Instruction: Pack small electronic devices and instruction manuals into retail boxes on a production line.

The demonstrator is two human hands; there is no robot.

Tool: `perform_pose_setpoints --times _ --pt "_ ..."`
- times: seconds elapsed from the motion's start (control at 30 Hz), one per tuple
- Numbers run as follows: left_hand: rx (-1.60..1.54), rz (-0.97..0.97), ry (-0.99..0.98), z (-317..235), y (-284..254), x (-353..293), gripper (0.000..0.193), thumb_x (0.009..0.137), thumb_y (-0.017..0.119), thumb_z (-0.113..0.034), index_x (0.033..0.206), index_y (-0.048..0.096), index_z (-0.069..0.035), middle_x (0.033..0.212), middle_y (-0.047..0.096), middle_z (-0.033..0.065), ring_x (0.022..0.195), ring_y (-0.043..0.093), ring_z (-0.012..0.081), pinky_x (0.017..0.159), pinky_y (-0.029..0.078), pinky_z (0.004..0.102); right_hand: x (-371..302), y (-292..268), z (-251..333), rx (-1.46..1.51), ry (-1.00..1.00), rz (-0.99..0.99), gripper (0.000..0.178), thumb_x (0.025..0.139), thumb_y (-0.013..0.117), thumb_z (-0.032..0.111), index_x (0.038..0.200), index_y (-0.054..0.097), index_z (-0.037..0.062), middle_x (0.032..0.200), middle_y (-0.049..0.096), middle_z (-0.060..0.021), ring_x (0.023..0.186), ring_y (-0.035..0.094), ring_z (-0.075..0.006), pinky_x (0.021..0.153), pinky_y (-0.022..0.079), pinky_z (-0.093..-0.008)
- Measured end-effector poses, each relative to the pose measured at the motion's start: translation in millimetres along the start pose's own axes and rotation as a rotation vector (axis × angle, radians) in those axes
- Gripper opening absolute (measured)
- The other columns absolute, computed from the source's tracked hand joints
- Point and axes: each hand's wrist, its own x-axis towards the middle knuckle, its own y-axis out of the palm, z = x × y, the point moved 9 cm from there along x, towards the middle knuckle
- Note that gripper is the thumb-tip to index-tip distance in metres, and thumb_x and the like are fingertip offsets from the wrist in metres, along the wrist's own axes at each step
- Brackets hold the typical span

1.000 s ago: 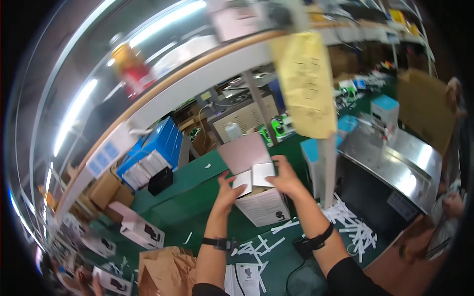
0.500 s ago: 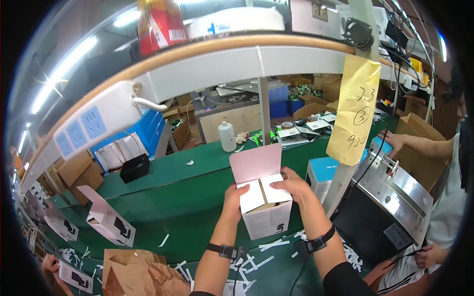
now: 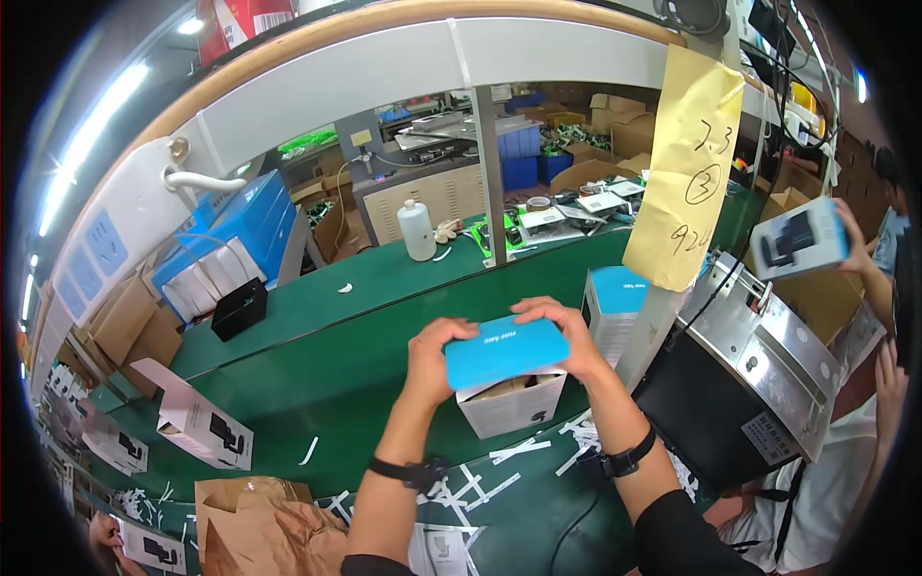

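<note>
Box [image 3: 507,363] between left hand [image 3: 434,353] and right hand [image 3: 569,334]

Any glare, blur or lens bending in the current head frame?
Head view, upper left: the tube light glares, washed out; head view, top: the white shelf rail bows with fisheye bending; head view, corners: black; head view, centre: the blue lid looks fairly sharp, without obvious smearing.

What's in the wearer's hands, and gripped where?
The carton, by its blue lid: left hand at the lid's left edge, right hand at its right edge. Thumb placement can't be told.
</note>
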Motion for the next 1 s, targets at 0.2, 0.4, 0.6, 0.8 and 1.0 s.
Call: perform_pose_setpoints --times 0.2,0.4,0.6,0.8,1.0 --pt "0.771 0.515 0.144 -68 25 -39 0.094 0.075 0.077 -0.059 0.142 0.049 0.001 0.151 0.042 0.0273 0.142 0.036 0.0469 0.119 0.025 0.0573 -31 15 49 -0.531 -0.266 0.348 0.076 0.069 0.088 0.020 0.139 0.059 0.0116 0.155 0.042 -0.0169 0.151 0.025 -0.0415 0.119 0.029 -0.0515" --pt "0.785 0.568 0.178 -69 36 -49 0.114 0.078 0.067 -0.072 0.156 0.027 0.001 0.164 0.022 0.0239 0.152 0.017 0.0459 0.123 0.013 0.0570 -56 15 73 -0.510 -0.285 0.302 0.085 0.067 0.091 0.031 0.142 0.055 0.0095 0.159 0.034 -0.0180 0.152 0.016 -0.0449 0.119 0.027 -0.0562" --pt "0.750 0.514 0.292 -74 53 -39 0.097 0.084 0.069 -0.058 0.152 0.035 0.003 0.161 0.028 0.0250 0.151 0.021 0.0434 0.123 0.018 0.0542 -62 3 64 -0.517 -0.369 0.213 0.077 0.067 0.091 0.034 0.132 0.059 0.0088 0.154 0.040 -0.0178 0.151 0.018 -0.0477 0.117 0.028 -0.0592" --pt "0.625 0.455 0.341 -57 57 -22 0.077 0.086 0.074 -0.041 0.143 0.048 0.005 0.152 0.042 0.0288 0.141 0.040 0.0466 0.116 0.036 0.0513 -51 -5 58 -0.565 -0.380 0.111 0.059 0.068 0.088 0.024 0.120 0.065 0.0067 0.144 0.053 -0.0174 0.143 0.036 -0.0459 0.116 0.032 -0.0564" --pt "0.506 0.542 0.248 -54 57 -1 0.059 0.092 0.068 -0.032 0.143 0.053 -0.006 0.144 0.051 0.0272 0.134 0.047 0.0477 0.112 0.041 0.0527 -38 -18 45 -0.422 -0.273 0.017 0.042 0.074 0.086 0.022 0.109 0.068 0.0063 0.135 0.060 -0.0192 0.138 0.043 -0.0437 0.117 0.031 -0.0551"
